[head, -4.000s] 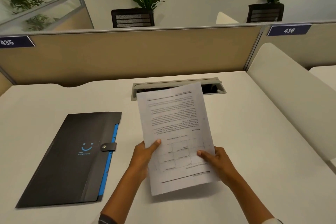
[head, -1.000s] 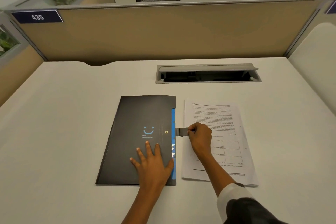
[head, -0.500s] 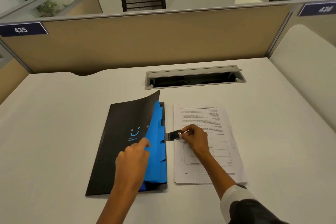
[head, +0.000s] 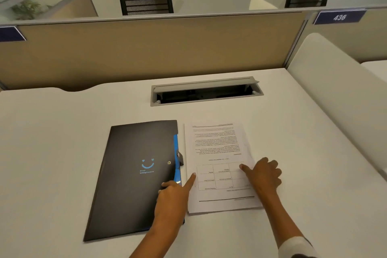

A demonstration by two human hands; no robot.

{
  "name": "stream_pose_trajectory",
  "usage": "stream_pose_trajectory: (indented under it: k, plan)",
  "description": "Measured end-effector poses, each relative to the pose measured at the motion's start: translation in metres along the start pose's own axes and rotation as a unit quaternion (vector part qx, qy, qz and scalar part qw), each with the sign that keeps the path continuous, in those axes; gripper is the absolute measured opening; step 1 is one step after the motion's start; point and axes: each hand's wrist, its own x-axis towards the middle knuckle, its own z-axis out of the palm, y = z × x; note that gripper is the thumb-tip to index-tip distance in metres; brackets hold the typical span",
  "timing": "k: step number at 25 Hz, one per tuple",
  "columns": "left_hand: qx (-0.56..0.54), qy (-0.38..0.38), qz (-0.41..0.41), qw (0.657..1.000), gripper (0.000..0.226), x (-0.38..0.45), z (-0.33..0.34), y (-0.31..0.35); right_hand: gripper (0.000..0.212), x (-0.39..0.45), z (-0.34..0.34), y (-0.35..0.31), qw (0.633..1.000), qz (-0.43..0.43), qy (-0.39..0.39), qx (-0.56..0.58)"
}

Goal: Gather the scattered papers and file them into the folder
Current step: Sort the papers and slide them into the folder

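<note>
Black folder (head: 129, 176) lies shut beside squared, printed papers (head: 219, 153).

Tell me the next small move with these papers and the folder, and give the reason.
Probably lift the paper stack off the desk with both hands. The left hand and right hand already rest on its edges, it lies squared beside the folder, and the folder's strap hangs unsnapped.
</note>
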Motion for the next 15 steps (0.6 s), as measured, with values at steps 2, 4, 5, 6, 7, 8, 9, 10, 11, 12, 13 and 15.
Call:
stream_pose_trajectory:
  k: [2,4,5,6,7,8,9,10,11,12,13,15]
  plan:
    - [0.034,-0.008,0.008,0.999,0.089,0.002,0.005,0.004,0.065,0.001,0.002,-0.006,1.000,-0.008,-0.020,0.002]
    - [0.054,-0.013,0.009,0.998,0.086,0.005,0.007,0.005,0.056,0.002,0.003,-0.010,0.999,-0.016,-0.034,-0.002]
    - [0.055,-0.016,0.010,0.998,0.083,0.006,0.007,0.005,0.053,0.002,0.004,-0.011,0.999,-0.018,-0.040,-0.002]
    - [0.052,-0.018,0.013,0.998,0.078,0.008,0.006,0.004,0.052,0.002,0.004,-0.012,0.999,-0.019,-0.044,0.002]
    - [0.051,-0.019,0.016,0.998,0.074,0.010,0.006,0.004,0.051,0.002,0.003,-0.012,0.999,-0.021,-0.049,0.007]
    - [0.050,-0.018,0.019,0.998,0.072,0.012,0.006,0.004,0.051,0.002,0.004,-0.012,0.998,-0.021,-0.052,0.013]
    - [0.051,-0.015,0.020,0.998,0.070,0.013,0.007,0.003,0.051,0.001,0.003,-0.013,0.998,-0.022,-0.053,0.019]
    - [0.050,-0.011,0.020,0.998,0.069,0.013,0.008,0.004,0.051,0.001,0.002,-0.012,0.998,-0.022,-0.051,0.025]
    - [0.052,-0.006,0.020,0.998,0.068,0.013,0.009,0.004,0.051,0.001,0.002,-0.012,0.998,-0.020,-0.050,0.034]
    - [0.053,-0.004,0.020,0.998,0.068,0.012,0.010,0.004,0.050,0.002,0.002,-0.011,0.998,-0.018,-0.049,0.047]
    - [0.055,-0.004,0.020,0.998,0.068,0.011,0.010,0.004,0.050,0.004,0.001,-0.010,0.997,-0.013,-0.051,0.062]
    - [0.063,-0.006,0.020,0.998,0.069,0.012,0.010,0.005,0.049,0.010,0.000,-0.009,0.993,-0.001,-0.063,0.104]
